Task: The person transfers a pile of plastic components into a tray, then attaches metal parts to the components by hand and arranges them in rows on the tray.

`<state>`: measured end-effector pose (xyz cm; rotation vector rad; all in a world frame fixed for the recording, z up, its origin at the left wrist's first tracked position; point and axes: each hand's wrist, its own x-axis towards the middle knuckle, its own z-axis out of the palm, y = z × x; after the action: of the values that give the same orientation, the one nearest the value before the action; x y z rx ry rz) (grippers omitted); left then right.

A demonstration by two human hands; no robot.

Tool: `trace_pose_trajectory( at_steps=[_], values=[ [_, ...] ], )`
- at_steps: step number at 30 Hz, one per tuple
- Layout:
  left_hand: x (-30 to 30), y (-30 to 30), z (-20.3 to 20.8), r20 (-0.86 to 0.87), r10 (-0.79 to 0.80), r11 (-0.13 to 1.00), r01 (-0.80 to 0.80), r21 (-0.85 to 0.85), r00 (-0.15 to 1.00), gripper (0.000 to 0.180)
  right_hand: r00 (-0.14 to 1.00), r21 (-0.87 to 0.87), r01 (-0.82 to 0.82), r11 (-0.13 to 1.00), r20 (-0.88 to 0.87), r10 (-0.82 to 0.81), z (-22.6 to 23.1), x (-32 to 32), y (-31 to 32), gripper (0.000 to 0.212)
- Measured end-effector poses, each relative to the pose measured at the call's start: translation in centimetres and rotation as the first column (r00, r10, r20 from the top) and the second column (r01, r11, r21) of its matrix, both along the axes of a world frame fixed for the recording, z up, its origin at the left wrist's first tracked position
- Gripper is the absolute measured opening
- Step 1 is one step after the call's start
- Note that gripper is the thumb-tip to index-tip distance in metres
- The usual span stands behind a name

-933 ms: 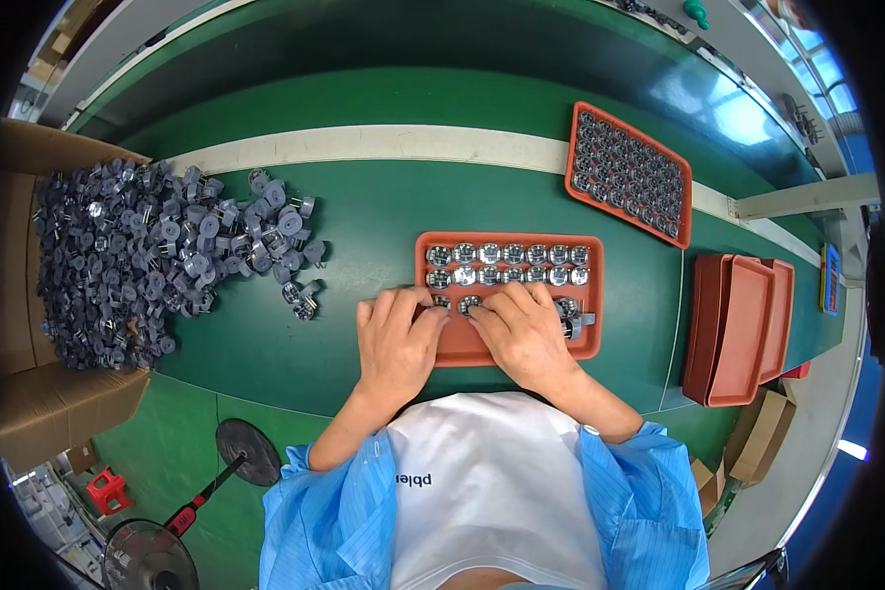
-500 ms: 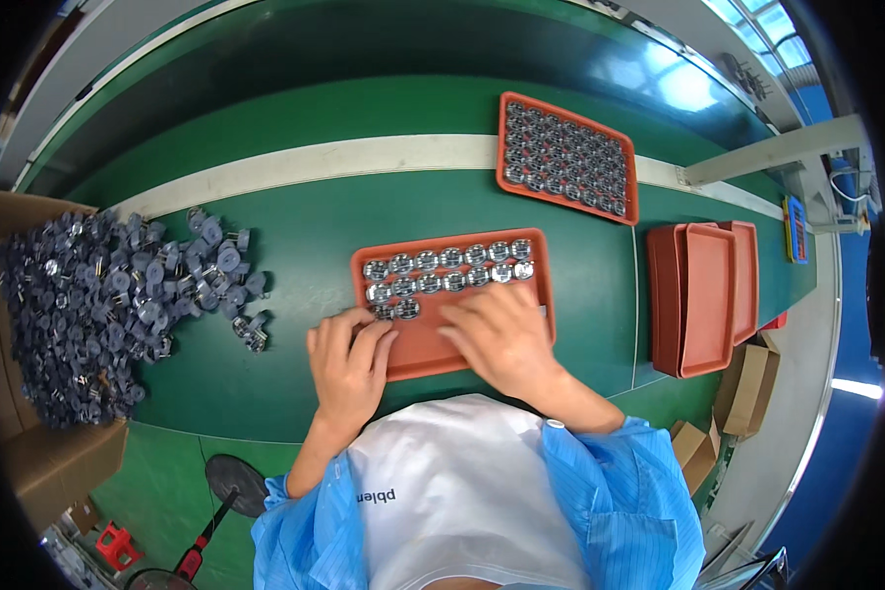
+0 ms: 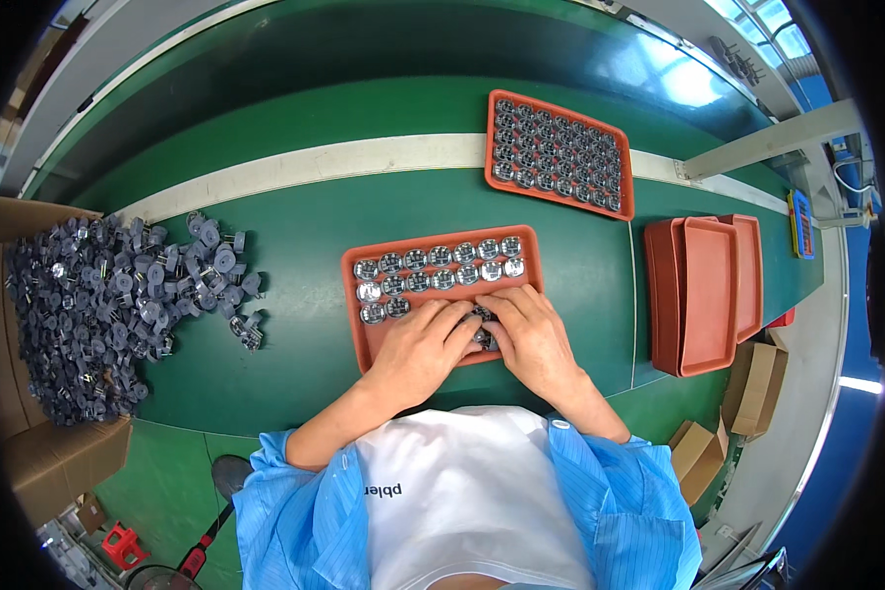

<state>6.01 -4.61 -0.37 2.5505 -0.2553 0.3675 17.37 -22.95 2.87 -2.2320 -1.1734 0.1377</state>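
Observation:
In front of me an orange-red tray (image 3: 354,339) holds rows of small round grey parts with shiny tops (image 3: 441,254). Two full rows line its far side, and a shorter third row begins at the left. My left hand (image 3: 425,344) and my right hand (image 3: 533,339) meet over the tray's near right half. Their fingers are closed around a few more of the small round parts (image 3: 483,334), which my fingertips partly cover. How many parts each hand holds, I cannot tell.
On the left, a big heap of loose grey parts (image 3: 98,305) spills from a cardboard box (image 3: 69,472) onto the green table (image 3: 265,388). A second, filled tray (image 3: 559,202) lies at the back right. Stacked orange-red trays (image 3: 708,295) stand at the right, with open cartons (image 3: 757,388) beyond.
My left hand has moved right from the tray's left side to its middle. My right hand has come slightly nearer, and both now close together around small round parts. The view has shifted slightly.

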Motion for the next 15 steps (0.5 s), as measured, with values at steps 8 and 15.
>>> trace_pose_trajectory(
  at_steps=[8,15],
  values=[
    [-0.7,0.0,0.6,-0.096,0.013,0.983,-0.031,-0.183,0.995,0.033,0.979,0.054,-0.073,0.996,-0.188,0.082,-1.0,1.0,-0.3,0.032],
    [-1.6,0.5,0.4,-0.136,-0.005,0.883,-0.059,-0.465,0.991,0.038,0.88,0.158,0.047,0.986,-0.473,0.034,-0.4,0.6,0.1,0.033]
  ],
)
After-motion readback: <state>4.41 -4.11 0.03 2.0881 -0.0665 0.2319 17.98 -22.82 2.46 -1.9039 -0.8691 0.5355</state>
